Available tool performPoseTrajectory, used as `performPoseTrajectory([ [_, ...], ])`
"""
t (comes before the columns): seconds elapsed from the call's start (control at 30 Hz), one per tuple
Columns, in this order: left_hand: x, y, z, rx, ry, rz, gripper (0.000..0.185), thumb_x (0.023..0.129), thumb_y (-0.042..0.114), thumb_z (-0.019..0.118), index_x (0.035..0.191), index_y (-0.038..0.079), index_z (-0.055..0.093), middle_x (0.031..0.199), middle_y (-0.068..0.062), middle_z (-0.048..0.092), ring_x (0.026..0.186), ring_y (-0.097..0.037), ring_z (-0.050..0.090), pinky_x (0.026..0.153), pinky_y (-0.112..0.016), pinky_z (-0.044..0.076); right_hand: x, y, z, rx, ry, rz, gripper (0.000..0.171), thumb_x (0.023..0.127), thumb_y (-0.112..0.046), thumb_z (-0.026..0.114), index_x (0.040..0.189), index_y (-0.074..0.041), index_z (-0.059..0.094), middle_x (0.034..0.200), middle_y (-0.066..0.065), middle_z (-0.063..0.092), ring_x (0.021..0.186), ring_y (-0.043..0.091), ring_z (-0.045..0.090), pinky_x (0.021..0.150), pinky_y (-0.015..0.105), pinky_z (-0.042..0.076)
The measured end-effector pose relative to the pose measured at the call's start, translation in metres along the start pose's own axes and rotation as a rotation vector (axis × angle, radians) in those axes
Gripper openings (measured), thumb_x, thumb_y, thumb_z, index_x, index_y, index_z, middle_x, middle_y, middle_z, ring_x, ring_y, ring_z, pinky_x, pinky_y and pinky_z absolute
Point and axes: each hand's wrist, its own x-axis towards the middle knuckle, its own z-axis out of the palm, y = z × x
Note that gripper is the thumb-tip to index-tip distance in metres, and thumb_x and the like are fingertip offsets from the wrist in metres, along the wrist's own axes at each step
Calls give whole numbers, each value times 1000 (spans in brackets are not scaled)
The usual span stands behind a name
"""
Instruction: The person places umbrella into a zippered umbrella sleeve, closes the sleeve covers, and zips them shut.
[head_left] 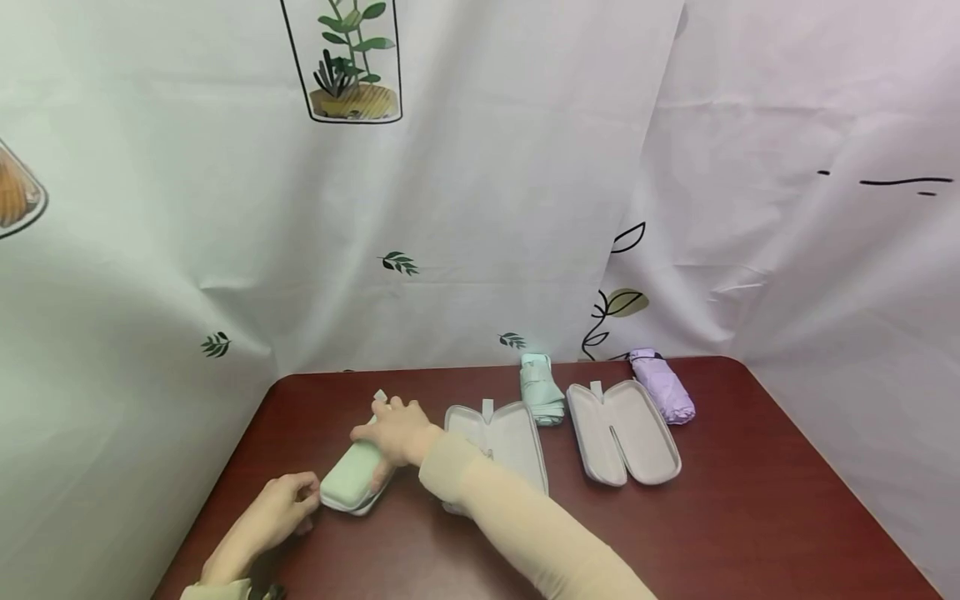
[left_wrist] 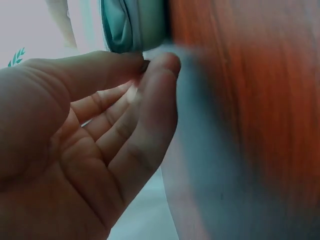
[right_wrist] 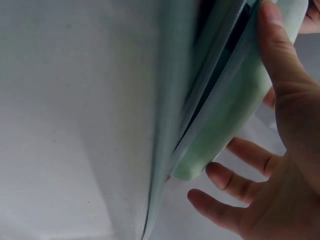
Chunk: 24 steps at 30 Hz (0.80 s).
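A closed mint-green zip case [head_left: 351, 482] lies on the dark red table [head_left: 750, 517] at the front left. My right hand [head_left: 397, 429] reaches across and grips the case from above; in the right wrist view its thumb [right_wrist: 280, 60] lies along one side of the case [right_wrist: 225, 110] and the fingers curl under the other. My left hand [head_left: 288, 500] is at the case's near end. In the left wrist view its thumb and forefinger [left_wrist: 147, 62] pinch a small dark piece at the edge of the case [left_wrist: 132, 25], probably the zip pull.
Two open grey cases [head_left: 498, 442] [head_left: 622, 433] lie side by side mid-table. Behind them are a folded mint umbrella [head_left: 542, 387] and a folded lilac umbrella [head_left: 662, 386]. A white printed curtain [head_left: 480, 208] hangs close behind and at both sides.
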Motion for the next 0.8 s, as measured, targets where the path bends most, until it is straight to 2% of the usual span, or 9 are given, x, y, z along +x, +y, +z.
performPoseTrajectory([
  [0.17,-5,2,1,24,30,-20,18,83,1,61,73,14,53,56,4,52,46,-12,53,46,-27,42,-1,-5,-2,-19,-10,37,92,50,-78,75,134,-58,45,129,-7,44,106,17,44,87,39,39],
  [0.4,-13,-2,-1,-42,-48,25,13,84,4,60,75,12,56,56,3,52,43,-13,53,43,-28,43,0,-13,1,-102,-19,68,93,48,-83,70,134,-60,41,127,-7,45,109,20,47,93,45,38],
  [0.5,-16,-7,-1,-107,-61,16,10,84,4,60,76,10,58,56,1,53,44,-14,53,43,-29,44,1,-16,3,-103,-18,68,94,48,-84,69,134,-61,40,128,-7,44,111,20,46,94,47,37],
  [0.63,-17,-14,4,-185,-35,-35,8,88,8,63,80,8,62,56,-1,55,45,-15,54,43,-30,45,0,-16,4,-90,-10,58,92,48,-82,71,133,-59,43,124,-7,45,112,20,46,89,43,40],
  [0.8,-15,-10,4,-165,17,-58,9,91,15,67,85,9,66,57,-1,56,46,-16,54,41,-31,45,-2,-11,0,-102,17,21,89,50,-80,73,131,-53,49,117,-6,47,110,19,48,78,36,43],
])
